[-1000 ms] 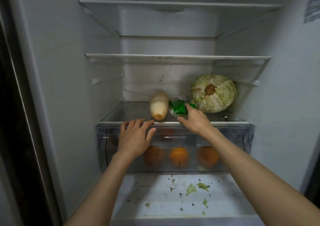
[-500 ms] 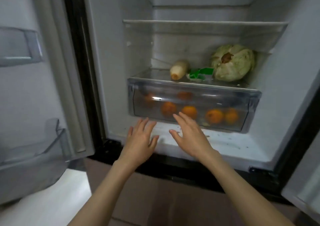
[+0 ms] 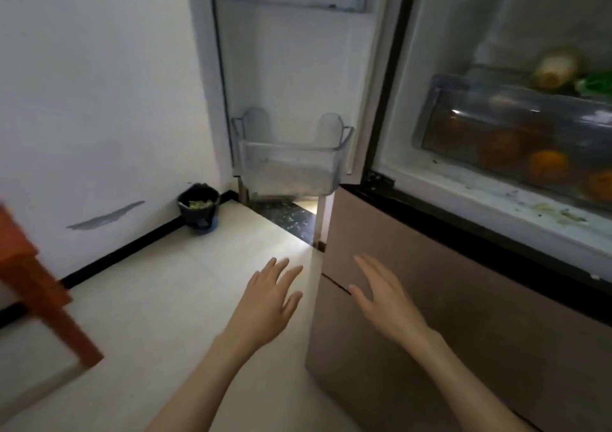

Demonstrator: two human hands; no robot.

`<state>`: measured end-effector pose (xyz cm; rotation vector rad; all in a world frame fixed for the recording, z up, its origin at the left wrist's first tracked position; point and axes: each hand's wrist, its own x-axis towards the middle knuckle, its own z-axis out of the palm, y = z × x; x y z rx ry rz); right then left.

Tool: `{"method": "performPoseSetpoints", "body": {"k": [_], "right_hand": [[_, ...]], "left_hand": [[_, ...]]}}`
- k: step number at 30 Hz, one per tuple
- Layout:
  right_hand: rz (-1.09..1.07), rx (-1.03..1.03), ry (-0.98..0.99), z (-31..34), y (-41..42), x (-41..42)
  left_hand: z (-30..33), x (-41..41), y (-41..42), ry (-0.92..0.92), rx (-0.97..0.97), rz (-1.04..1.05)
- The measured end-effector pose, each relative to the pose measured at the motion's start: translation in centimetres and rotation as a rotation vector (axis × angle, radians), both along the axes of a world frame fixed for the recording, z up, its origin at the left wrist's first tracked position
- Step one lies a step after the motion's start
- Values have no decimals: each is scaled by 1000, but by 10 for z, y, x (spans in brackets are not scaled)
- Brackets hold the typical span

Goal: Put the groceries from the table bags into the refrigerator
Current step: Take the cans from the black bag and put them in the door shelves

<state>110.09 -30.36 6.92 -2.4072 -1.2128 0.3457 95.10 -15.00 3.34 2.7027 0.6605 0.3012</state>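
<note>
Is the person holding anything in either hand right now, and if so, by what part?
Nothing is held. The left hand and the right hand are both open, fingers spread, in front of the fridge.

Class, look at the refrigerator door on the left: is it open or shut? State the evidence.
Open. The refrigerator door is swung wide, showing its inner clear bin, and the oranges in the crisper drawer are exposed.
</note>
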Motion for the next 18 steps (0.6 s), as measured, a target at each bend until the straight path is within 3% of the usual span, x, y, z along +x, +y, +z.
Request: {"method": "performPoseSetpoints", "body": {"k": [10,18], "right_hand": [[430,-3,-15,-27,159,-239],[769,5,34,-44,274,-423]], "left_hand": [[-27,-283,86,129,-5,443],[-28,-467,124,95,-98,856]]}}
